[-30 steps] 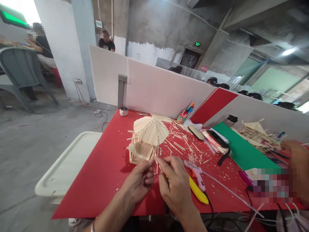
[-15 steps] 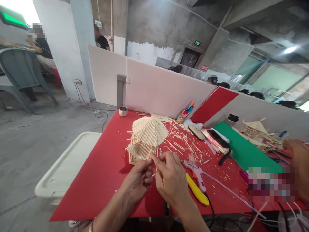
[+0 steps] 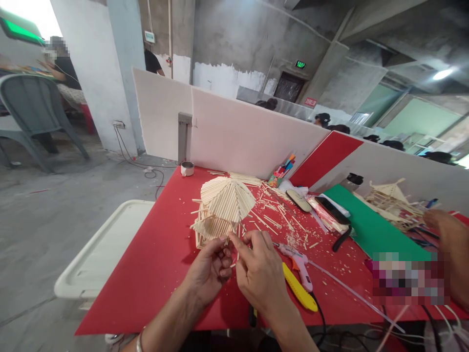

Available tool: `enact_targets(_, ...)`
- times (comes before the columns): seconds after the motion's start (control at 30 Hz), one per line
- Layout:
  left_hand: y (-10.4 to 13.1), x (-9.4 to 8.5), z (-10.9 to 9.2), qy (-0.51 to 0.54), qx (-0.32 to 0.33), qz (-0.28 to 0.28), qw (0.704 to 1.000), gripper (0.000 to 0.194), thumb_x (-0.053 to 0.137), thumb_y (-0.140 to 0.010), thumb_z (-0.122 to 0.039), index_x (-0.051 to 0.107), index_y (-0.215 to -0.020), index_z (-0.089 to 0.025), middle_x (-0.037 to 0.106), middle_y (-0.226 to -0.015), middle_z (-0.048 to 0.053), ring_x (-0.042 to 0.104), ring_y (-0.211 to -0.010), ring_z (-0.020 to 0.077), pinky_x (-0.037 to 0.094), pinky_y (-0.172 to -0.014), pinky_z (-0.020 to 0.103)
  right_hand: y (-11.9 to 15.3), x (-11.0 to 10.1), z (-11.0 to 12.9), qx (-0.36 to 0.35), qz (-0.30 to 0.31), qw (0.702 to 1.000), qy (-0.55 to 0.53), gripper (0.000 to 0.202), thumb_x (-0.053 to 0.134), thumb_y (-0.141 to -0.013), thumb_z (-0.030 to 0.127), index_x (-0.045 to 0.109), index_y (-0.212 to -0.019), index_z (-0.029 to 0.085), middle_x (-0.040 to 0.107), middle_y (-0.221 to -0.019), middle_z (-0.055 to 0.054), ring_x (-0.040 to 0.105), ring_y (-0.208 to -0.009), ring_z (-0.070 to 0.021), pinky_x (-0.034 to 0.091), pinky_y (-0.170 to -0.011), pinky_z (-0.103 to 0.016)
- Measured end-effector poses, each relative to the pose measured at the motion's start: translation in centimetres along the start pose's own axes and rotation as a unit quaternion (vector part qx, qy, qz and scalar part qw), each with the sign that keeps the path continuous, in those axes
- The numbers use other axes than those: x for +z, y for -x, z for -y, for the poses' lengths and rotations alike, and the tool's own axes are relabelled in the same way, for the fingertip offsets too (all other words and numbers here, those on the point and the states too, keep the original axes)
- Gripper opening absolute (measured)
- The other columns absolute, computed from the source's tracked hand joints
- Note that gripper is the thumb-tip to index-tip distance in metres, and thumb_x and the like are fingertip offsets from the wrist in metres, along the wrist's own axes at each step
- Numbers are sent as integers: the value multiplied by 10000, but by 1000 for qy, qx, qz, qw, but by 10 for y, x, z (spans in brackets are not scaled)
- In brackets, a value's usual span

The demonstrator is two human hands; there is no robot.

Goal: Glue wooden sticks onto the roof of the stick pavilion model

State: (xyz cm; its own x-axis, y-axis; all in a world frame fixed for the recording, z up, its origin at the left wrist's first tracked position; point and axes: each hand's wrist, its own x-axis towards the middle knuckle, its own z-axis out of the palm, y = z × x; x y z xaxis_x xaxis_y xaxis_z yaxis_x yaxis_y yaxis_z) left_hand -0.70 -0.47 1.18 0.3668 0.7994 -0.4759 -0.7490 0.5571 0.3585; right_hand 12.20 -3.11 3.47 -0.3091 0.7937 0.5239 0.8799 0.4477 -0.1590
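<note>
A small house model made of pale wooden sticks (image 3: 229, 198) stands on the red table, with a fan-shaped upper roof and a curved lower roof section at its front. My left hand (image 3: 212, 266) is closed, thumb and fingers pinching at the front lower edge of the model. Just right of it, my right hand (image 3: 260, 266) is also closed, its index fingertip against the same front corner and its other fingers curled. The fingertips hide whatever small piece is between them. A pink glue gun (image 3: 298, 266) and a yellow utility knife (image 3: 298, 288) lie right of my right hand.
Loose sticks (image 3: 269, 222) and crumbs are scattered behind and right of the model. A tape roll (image 3: 187, 169), a pen cup (image 3: 276, 178), a phone (image 3: 332, 209) and a green board (image 3: 381, 230) lie around. At right, a co-worker's hand (image 3: 445, 234) is near another stick model (image 3: 394, 200).
My hands stay at the model's front corner, nearly still. At the right, the co-worker's hand has shifted slightly left.
</note>
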Motion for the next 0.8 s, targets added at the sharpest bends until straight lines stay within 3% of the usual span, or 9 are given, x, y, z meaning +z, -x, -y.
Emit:
enact_targets(0.2,0,0,2,-13,18,-13,1000,128,716,-663,-148,593,-685,-123,535,-524,-29,410,-386,32,226,-353,148,0,-1,2,4,0,1000,-6,534,474,-741,78,570,-1249,210,474,-917,-70,436,-888,-215,435,-743,-365)
enact_targets(0.8,0,-3,2,-36,39,-11,999,114,707,-651,-126,593,-658,-123,537,-513,-25,407,-399,41,237,-366,162,1,0,1,2,-2,1000,-14,520,473,-739,82,571,-1236,204,472,-925,-68,433,-891,-212,430,-750,-362)
